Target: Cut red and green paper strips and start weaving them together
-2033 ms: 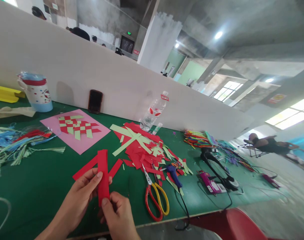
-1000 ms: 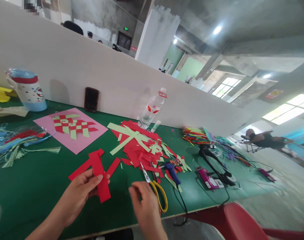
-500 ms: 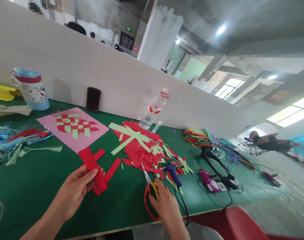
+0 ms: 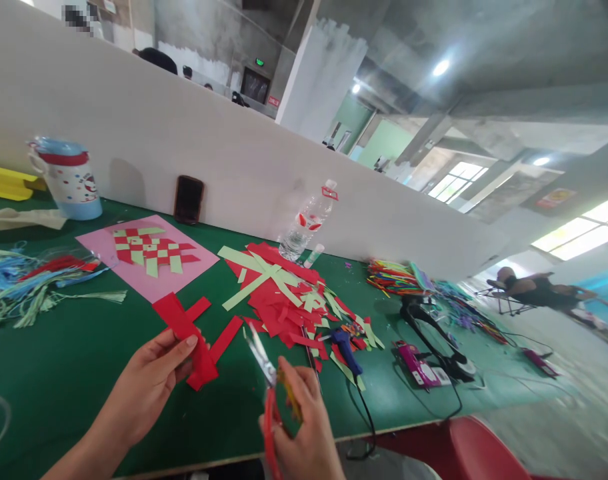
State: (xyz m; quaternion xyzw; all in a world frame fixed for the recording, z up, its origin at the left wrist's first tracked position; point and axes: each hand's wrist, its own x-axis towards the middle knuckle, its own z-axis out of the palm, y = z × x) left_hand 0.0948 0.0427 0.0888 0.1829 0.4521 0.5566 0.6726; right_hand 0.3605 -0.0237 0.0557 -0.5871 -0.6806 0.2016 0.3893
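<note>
My left hand (image 4: 151, 380) pinches a folded red paper strip (image 4: 184, 330) just above the green table (image 4: 79, 360), thumb on top. My right hand (image 4: 304, 427) grips the red and yellow handles of a pair of scissors (image 4: 267, 373), lifted off the table, blades pointing up and left towards the strip. Two more red strips (image 4: 227, 338) lie on the table right behind the held one.
A heap of red and pale green paper scraps (image 4: 279, 293) lies mid-table, a blue glue gun (image 4: 347, 347) and cables to its right. A pink sheet with a woven pattern (image 4: 151, 250), a phone (image 4: 189, 199), a water bottle (image 4: 304, 227) and a mug (image 4: 69, 177) stand farther back.
My right hand let go of the red strip, reached right to the scissors on the table, closed on their handles and lifted them. My left hand tilted the strip leftwards.
</note>
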